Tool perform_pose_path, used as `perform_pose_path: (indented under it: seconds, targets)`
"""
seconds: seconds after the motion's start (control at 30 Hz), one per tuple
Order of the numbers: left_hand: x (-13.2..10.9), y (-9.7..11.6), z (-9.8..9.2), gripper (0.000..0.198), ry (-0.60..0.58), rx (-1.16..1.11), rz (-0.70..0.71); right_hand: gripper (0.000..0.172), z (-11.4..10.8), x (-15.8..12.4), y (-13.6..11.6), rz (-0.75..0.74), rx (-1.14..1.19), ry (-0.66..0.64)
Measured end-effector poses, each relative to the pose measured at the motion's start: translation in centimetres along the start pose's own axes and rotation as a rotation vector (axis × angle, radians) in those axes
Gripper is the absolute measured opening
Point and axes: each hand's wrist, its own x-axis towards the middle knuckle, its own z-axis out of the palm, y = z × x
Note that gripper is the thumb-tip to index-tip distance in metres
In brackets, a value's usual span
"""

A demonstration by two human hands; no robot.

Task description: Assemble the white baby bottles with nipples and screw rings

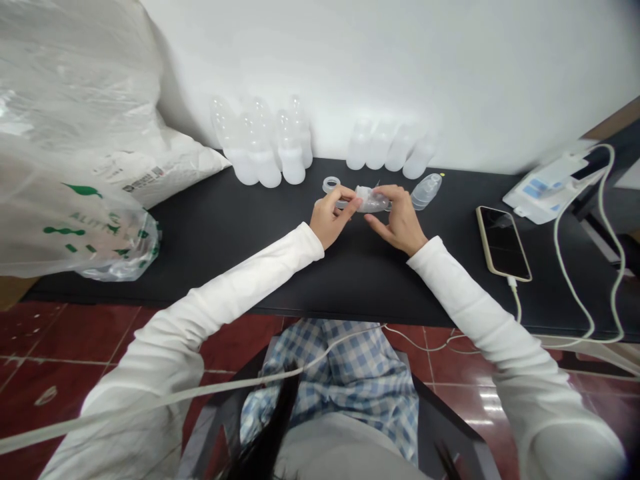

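Observation:
Over the black table, a clear domed bottle cap [376,202] with a whitish collar at its left end lies sideways between both hands. My left hand [331,217] is closed, pinching the collar end between thumb and fingers. My right hand [399,217] curls its fingers over the domed end, with its thumb lower and a little apart. A translucent ring [331,183] lies just behind my left hand. Beside my right hand, another clear domed cap [427,191] rests on its side. Small clear parts near the fingers are partly hidden.
Several translucent bottles with domed tops [263,150] stand by the wall at left, and several open-topped bottles [385,147] at right. Plastic bags [100,200] fill the left side. A phone [504,241], a white cable [565,253] and a white package [545,187] lie at right.

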Motion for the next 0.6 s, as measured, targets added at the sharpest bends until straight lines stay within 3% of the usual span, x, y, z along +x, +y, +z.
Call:
perform_pose_path:
  seconds: [0.13, 0.3, 0.43, 0.6]
  targets:
    - [-0.2, 0.2, 0.0, 0.058, -0.042, 0.063, 0.066, 0.048, -0.4, 0.2, -0.2, 0.071, 0.035, -0.029]
    - [0.0, -0.3, 0.2, 0.056, 0.003, -0.034, -0.049, 0.043, -0.4, 0.5, -0.3, -0.029, -0.063, -0.012]
    - [0.3, -0.4, 0.3, 0.059, 0.070, -0.154, -0.129, 0.025, -0.5, 0.4, -0.9, -0.080, -0.220, -0.134]
    - [0.9, -0.3, -0.2, 0.061, 0.087, -0.153, -0.098, 0.037, -1.1, 0.5, -1.6, -0.169, -0.246, -0.308]
